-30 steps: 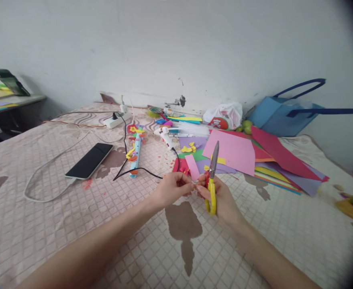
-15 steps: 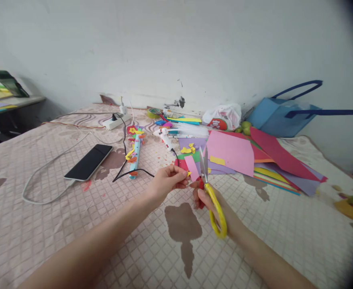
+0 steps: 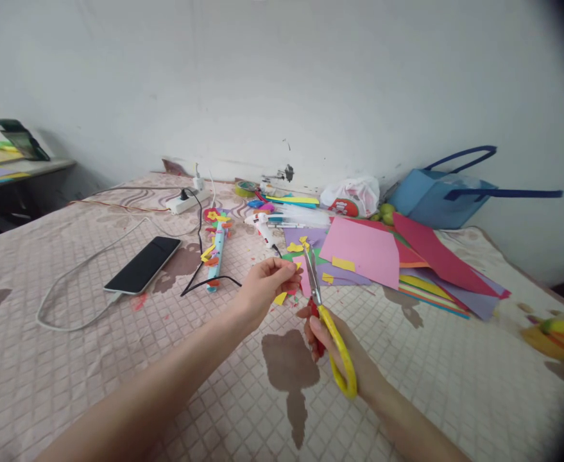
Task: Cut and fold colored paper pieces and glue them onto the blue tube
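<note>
Yellow paper, one small piece, sits at the fingertips of my left hand. Pose, left: forearm extended forward from the lower left, wrist roughly straight, thumb laid against the bent fingers. State, left: fingers narrow, pinching the yellow piece, whose corner projects just beyond them. Pose, right: forearm reaching in from the lower right; my right hand is nearer to me than the left, and the two hands are apart. State, right: fingers closed around the scissors, thumb at the yellow handle, other fingers at the red one. The blades point forward, away from me, slightly parted, and pass just right of the yellow piece. Contact between blades and paper cannot be confirmed.

Surrounding parts: one yellow scrap shows just below my left fingers. A pink strip is visible between those fingers and the blades. Further yellow cut-outs lie beyond the left fingertips. To the right, a pink sheet lies with other coloured sheets. The glue gun lies on the patterned cloth beyond my left hand. Left of it lies a light-blue strip bearing small coloured ornaments. Further left lies a phone, white cable attached.
</note>
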Tool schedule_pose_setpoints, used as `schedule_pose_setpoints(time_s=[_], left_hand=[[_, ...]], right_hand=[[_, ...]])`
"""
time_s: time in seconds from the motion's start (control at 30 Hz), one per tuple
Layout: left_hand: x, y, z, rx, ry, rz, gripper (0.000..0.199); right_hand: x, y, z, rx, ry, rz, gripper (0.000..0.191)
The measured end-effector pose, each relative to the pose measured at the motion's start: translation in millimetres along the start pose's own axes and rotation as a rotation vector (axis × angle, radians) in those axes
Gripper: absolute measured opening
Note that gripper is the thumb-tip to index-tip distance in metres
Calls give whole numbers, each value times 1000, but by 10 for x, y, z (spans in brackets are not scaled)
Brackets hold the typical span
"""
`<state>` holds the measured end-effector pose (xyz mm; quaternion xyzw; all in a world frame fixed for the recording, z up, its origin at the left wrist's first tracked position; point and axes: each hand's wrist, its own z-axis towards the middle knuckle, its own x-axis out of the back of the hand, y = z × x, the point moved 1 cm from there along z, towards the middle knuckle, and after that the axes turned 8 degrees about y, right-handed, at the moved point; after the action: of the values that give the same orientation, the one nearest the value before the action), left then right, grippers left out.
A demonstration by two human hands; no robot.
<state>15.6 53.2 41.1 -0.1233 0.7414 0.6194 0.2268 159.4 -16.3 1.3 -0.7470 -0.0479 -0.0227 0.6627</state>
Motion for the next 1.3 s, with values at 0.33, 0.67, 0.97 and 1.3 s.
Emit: schedule_pose_setpoints(time_s=[0.33, 0.67, 0.97, 1.3], left_hand=[[-268, 97, 80, -67, 20, 2, 16], [-384, 46, 73, -119, 72, 2, 17], [-367, 1, 75, -158, 92, 20, 18], [-368, -23, 58, -181, 102, 27, 17]], right_hand=[[29, -49, -43, 93, 45, 47, 36], [-22, 28, 10, 203, 203, -140, 35], [-33, -27, 3, 202, 208, -240, 34], [-37, -38, -1, 210, 220, -254, 31]])
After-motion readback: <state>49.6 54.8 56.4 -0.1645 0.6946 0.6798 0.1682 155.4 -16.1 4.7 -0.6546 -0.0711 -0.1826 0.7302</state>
